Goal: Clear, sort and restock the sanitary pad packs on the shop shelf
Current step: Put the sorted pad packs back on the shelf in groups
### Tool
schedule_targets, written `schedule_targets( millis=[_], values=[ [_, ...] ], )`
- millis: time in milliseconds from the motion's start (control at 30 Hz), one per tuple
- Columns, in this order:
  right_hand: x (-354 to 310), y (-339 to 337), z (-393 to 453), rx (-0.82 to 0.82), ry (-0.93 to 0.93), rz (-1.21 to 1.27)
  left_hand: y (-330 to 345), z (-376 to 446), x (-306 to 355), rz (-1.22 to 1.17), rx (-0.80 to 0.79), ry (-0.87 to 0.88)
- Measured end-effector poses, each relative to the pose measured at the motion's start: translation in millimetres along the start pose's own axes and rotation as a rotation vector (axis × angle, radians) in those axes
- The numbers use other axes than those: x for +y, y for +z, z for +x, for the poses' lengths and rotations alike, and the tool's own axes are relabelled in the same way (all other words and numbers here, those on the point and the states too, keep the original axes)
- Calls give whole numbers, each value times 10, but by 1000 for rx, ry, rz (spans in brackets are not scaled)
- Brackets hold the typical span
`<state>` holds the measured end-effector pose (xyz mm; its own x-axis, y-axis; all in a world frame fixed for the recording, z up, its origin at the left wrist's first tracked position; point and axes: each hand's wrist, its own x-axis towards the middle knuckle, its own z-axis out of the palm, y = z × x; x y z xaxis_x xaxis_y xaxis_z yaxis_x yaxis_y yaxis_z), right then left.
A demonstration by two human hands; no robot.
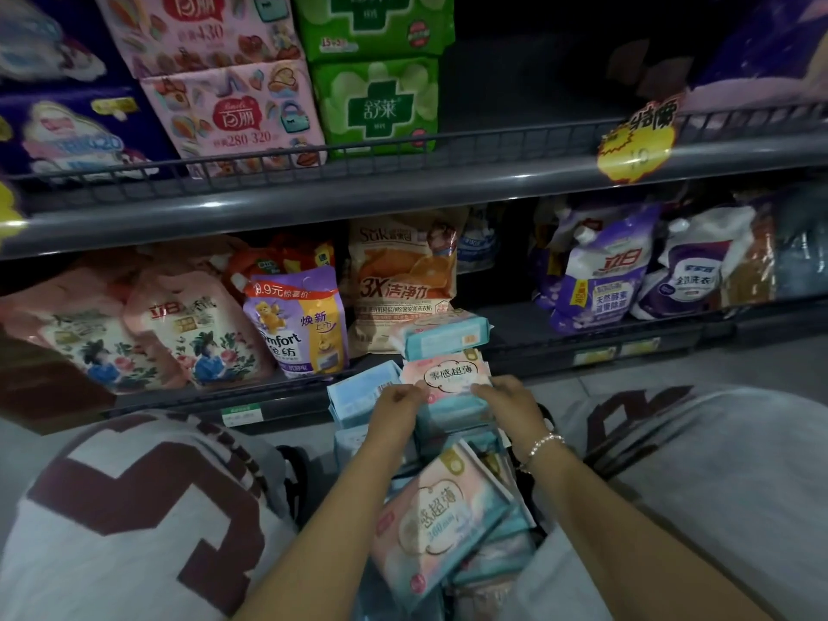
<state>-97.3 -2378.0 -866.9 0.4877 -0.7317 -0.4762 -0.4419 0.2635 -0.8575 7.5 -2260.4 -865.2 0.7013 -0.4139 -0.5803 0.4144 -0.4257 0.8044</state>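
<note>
Both hands hold 1 pink pad pack [448,375] upright in front of the lower shelf [582,347]. The left hand [394,407] pinches its left edge with curled fingers, and the right hand [508,403] grips its right edge the same way; a bead bracelet [540,445] sits on the right wrist. A teal pad pack [441,334] lies flat on top of the held pack, touching it, and a light blue pad pack [360,392] stands just beside it on the left. Closer to the camera, between the 2 forearms, a larger pink pad pack [437,517] lies tilted on a heap of more packs [488,562]; what carries the heap is hidden.

On the lower shelf behind stand soft refill pouches: a purple softener pouch [298,324], an orange detergent pouch [401,280] and, well to the right, a purple and white detergent pouch [602,271]. The upper shelf [313,203] has a wire rail, with pink pad packs [228,114] and green pad packs [378,105] stacked behind it, a dark gap to their right, and a yellow price tag [636,141] hanging on the rail
</note>
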Motion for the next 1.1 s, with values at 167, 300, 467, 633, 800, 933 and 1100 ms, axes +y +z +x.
schedule_targets(
  millis=[167, 300, 467, 633, 800, 933, 1100],
  values=[
    [-137, -1, -89, -28, -7, 183, -41, -80, 49, -134, 16, 28],
    [-241, -23, -174, -107, -23, 216, -93, -184, 120, -129, 23, 127],
    [-326, -32, -262, -196, -40, 220, -238, -299, 170, -133, -17, 190],
    [-227, -126, -357, -232, 39, 152, -431, -511, 43, 3, -107, 117],
    [41, -240, -471, -258, 115, 155, -601, -773, -214, 174, -96, 13],
    [116, -278, -526, -294, 183, 114, -730, -887, -389, 168, -114, -130],
    [177, -297, -583, -274, 266, 98, -800, -973, -476, 32, -115, -267]
  ],
)
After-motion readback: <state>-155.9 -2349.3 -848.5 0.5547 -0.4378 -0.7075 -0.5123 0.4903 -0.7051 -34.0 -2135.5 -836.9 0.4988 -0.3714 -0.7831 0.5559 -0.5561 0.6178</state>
